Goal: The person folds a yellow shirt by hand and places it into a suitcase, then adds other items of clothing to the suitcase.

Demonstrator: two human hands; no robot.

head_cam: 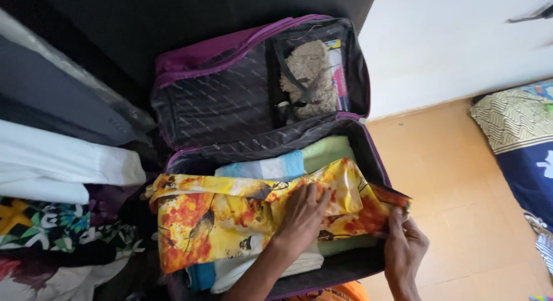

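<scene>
An open purple suitcase lies in front of me, its lid tipped back. On top of the packed clothes is a folded yellow and orange patterned cloth. My left hand rests flat on the middle of that cloth, fingers spread. My right hand pinches the cloth's right end at the suitcase's right wall. Under the cloth lie a light blue folded garment, a pale green one and white fabric.
The lid's clear pocket holds a beige fuzzy item. Hanging and stacked clothes crowd the left side. Orange floor tiles stretch to the right, with a patterned mattress at the far right and a white wall behind.
</scene>
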